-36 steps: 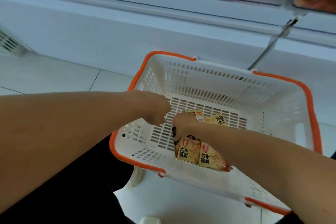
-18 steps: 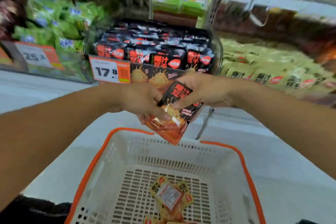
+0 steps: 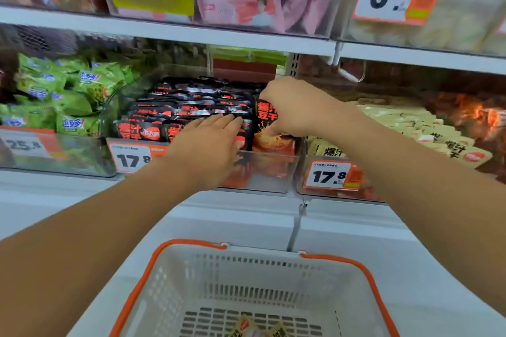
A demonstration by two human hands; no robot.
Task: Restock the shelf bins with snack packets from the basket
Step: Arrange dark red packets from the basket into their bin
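Observation:
My right hand [image 3: 295,107] grips a black-and-orange snack packet [image 3: 267,128] upright at the right end of the clear shelf bin [image 3: 271,175]. The bin holds several rows of matching black packets [image 3: 191,107]. My left hand [image 3: 210,142] lies flat with straight fingers on the front row of those packets. The white basket with orange rim [image 3: 191,247] sits below in front of the shelf, with a few yellow packets [image 3: 257,327] on its bottom.
A bin of green packets [image 3: 63,98] stands to the left, a bin of beige packets [image 3: 410,128] to the right. Price tags [image 3: 331,175] hang on the bin fronts. An upper shelf edge [image 3: 191,33] runs above the bins.
Both hands rose from the basket with a black packet. The right hand carried it to the bin's right end; the left hand let go and now presses the front row.

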